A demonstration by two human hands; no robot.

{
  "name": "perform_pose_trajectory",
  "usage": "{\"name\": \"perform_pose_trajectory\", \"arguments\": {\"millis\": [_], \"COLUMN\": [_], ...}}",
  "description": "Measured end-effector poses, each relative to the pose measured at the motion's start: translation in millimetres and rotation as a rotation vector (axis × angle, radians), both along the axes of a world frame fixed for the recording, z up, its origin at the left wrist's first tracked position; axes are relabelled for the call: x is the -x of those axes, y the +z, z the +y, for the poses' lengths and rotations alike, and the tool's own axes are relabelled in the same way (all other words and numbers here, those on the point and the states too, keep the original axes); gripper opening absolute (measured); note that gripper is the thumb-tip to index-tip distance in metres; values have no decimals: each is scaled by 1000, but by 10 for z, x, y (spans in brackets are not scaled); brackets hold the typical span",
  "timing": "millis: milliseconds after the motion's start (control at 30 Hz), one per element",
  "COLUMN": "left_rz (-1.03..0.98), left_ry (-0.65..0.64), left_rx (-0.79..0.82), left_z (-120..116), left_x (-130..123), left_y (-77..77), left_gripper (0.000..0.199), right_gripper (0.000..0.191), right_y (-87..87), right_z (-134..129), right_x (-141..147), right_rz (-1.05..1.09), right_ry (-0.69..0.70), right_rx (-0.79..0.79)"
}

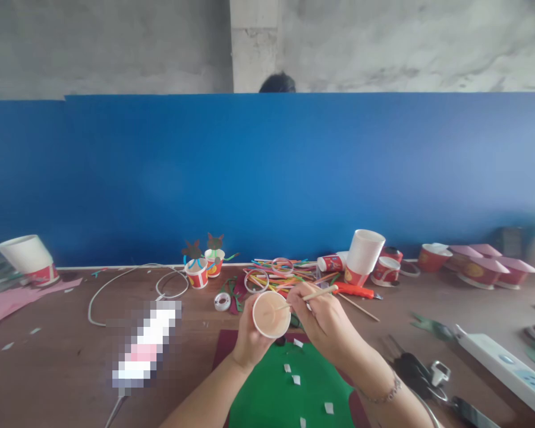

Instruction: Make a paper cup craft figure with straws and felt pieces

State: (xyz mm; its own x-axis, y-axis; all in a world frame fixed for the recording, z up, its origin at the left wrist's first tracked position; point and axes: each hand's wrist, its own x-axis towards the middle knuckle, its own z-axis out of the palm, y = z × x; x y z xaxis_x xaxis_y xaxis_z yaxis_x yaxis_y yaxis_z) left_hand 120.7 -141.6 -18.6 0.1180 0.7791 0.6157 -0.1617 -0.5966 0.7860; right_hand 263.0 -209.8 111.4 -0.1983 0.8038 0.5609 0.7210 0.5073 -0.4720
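A white paper cup (pixel 271 324) is tilted so that its open mouth faces me, and my left hand (pixel 250 342) is wrapped round its left side and base. My right hand (pixel 318 315) pinches a thin wooden stick (pixel 320 293), whose lower end reaches inside the cup. Below both hands lies a green sheet (pixel 267 392) on a dark red one, with several small white pieces (pixel 296 379) scattered on it. Just beyond the cup are a roll of clear tape (pixel 222 301) and a pile of coloured sticks (pixel 271 270).
Two cat-decorated cups (pixel 197 274) stand behind the tape. Stacked cups (pixel 366 255) and an orange cutter (pixel 355 290) are at the back right. A power strip (pixel 503 368) and keys (pixel 439 374) lie right. A blue partition (pixel 267 172) spans the back, a person's head above it.
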Motion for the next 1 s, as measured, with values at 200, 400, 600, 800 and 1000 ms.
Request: {"name": "perform_pose_trajectory", "arguments": {"millis": [200, 400, 600, 800, 1000], "left_rz": [3, -40, -24, -74, -68], "left_ry": [-5, -49, -85, -163, -110], "left_rx": [21, 68, 71, 97, 85], "left_z": [5, -35, -49, -78, -86], "left_x": [18, 12, 10, -33, -69], "left_y": [5, 28, 22, 5, 29], "left_gripper": [63, 61, 56, 57, 58], "right_gripper": [27, 28, 27, 24, 17], "right_y": [-29, -54, -49, -222, -212], "right_z": [20, 14, -6, 102, 120], "right_x": [12, 57, 111, 145, 189], "right_rz": [-10, -79, -113, -185, -222], "right_ry": [10, 0, 36, 20, 114], "right_rx": [24, 36, -18, -26, -9]}}
